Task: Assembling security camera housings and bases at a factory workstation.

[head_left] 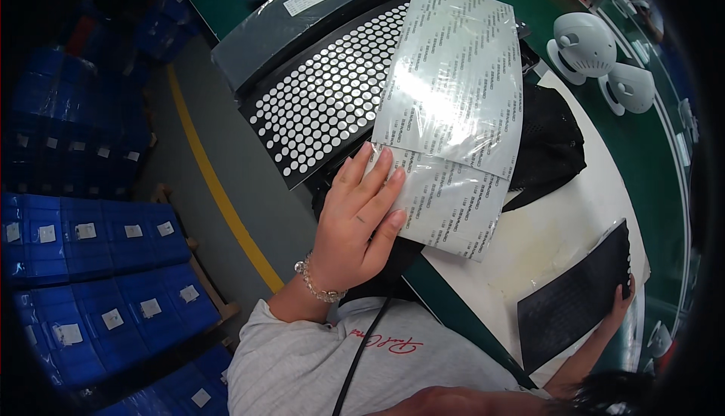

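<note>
My left hand (349, 220) lies with its fingers stretched out at the left edge of a shiny silver-white printed sheet (445, 208). Another such sheet (457, 76) overlaps it on the far side. Beneath them, a black sheet with rows of white round dots (325, 95) shows to the left. At the lower right, my right hand (621, 309) grips a dark black sheet (570, 303) by its right edge, which has small scallops. Most of that hand's fingers are hidden by the sheet.
A dark wrapped stack (302, 23) with a white label lies beyond the dotted sheet. Black mesh fabric (547, 140) bunches beside the silver sheets on a white board (559, 223). White rounded devices (584, 44) stand on the green tabletop (664, 155). Blue crates (91, 235) are stacked at left.
</note>
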`<state>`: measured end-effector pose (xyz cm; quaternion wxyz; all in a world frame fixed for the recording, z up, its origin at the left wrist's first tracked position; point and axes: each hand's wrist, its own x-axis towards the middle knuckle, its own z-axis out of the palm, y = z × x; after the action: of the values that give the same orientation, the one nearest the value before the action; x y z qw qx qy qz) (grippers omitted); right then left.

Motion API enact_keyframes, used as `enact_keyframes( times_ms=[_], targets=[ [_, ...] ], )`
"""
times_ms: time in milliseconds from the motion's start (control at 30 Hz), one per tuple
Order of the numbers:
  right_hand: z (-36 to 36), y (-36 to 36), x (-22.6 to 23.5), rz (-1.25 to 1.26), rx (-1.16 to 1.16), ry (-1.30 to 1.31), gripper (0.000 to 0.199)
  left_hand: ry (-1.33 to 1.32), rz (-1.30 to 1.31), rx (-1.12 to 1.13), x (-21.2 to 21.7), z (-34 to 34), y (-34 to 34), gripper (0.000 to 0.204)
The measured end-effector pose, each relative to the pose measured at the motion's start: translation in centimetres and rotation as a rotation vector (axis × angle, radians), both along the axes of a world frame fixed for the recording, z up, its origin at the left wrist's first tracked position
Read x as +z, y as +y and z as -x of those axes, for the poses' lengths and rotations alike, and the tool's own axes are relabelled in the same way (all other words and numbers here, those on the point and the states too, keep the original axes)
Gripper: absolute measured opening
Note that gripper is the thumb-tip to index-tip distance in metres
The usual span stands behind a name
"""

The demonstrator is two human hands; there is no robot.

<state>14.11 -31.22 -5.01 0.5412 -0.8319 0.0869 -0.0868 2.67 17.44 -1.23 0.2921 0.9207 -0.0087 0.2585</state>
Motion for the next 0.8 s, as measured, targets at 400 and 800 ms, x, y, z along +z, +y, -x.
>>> enact_keyframes(
  times_ms=[400,800],
  targets=[
    [0.1,-0.8,-0.5,0.041,-0.01,0.021,0.046,-0.025,-0.011,-0.033,0.1,0.0,-0.2,0.026],
    [-0.1,-0.6,-0.7,0.002,0.02,-0.029,0.047,-0.018,-0.052,-0.018,0.3,0.1,-0.2,0.02]
  ],
)
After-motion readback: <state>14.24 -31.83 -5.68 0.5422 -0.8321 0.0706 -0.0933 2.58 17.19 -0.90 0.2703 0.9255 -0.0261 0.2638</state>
